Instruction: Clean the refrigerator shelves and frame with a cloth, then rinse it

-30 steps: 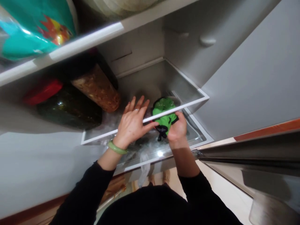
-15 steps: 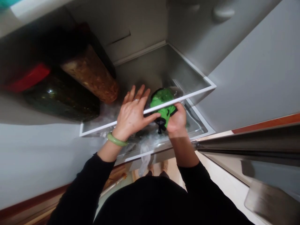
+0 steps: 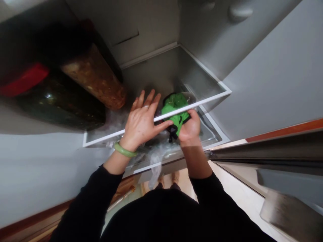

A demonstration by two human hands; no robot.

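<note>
My left hand, with a ring and a green bangle, lies spread on a glass shelf at its white front rim. Its thumb points right, close to a green cloth pouch with black trim and a black cord end. Below that rim, my right hand grips the pouch from the right side. Part of the pouch is seen through the glass, and some of the right fingers are hidden behind it.
Large jars stand on the shelf at left, one with a red lid, another with brownish contents. Under the shelf is a clear drawer with plastic bags, one bag end hanging over its front. A fridge door stands at right.
The view has shifted slightly, so the jars and shelf sit a little further left. Both hands and the green pouch keep nearly the same places.
</note>
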